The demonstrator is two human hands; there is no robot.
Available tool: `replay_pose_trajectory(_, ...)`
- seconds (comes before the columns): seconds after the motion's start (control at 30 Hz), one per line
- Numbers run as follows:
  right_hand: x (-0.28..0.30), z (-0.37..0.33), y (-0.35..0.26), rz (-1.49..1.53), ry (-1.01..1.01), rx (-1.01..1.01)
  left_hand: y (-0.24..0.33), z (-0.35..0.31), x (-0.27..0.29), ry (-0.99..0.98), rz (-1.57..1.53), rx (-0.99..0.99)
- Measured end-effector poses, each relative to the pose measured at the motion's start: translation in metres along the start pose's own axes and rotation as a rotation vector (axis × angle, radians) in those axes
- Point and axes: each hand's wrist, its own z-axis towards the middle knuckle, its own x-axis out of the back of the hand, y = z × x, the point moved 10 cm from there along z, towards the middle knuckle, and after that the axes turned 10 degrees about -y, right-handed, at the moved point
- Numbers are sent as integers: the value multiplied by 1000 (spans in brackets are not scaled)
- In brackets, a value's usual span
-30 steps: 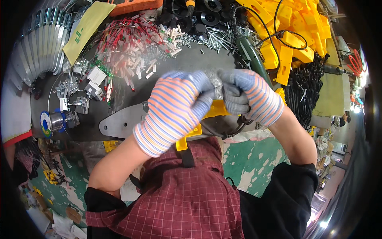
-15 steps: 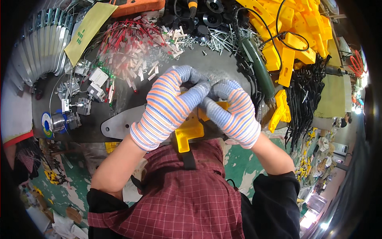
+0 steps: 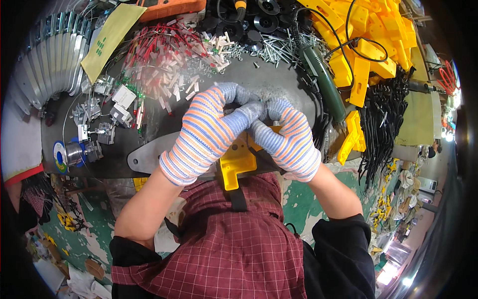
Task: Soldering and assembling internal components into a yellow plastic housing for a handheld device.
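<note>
Both hands wear striped knit gloves with grey-blue fingertips and meet above the middle of the bench. The fingers of my left hand (image 3: 201,132) are pinched together. Curled against them, the fingertips of my right hand (image 3: 291,137) close in the same spot. Whatever lies between the fingertips is too small or hidden to name. Beneath the hands sits a yellow plastic housing (image 3: 238,168) with an open L-shaped end toward me, partly covered by the gloves. A flat grey metal plate (image 3: 149,158) with a rounded, holed end sticks out left from under my left hand.
At the back lie red-and-white wired parts (image 3: 164,60), loose screws (image 3: 279,50) and black spools (image 3: 266,22). Yellow housings (image 3: 368,45), a dark green power tool (image 3: 323,87) and black cables (image 3: 381,124) are on the right. Metal switch parts (image 3: 119,107) and a solder spool (image 3: 74,153) lie left.
My right hand has shifted slightly left and turned a little, its thumb closer to the left fingertips. My left hand has barely moved, and the housing stays in place.
</note>
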Motion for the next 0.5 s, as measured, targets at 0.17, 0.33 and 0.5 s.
replay_pose_trajectory(0.17,11,-4,-2,-85,50,57,2,0,-1,6,38,-40)
replay_pose_trajectory(0.33,45,-22,-61,-737,373,461,11,2,-7,-46,126,-103)
replay_pose_trajectory(0.5,35,-11,-65,-920,171,539,15,3,-13,-96,190,-52)
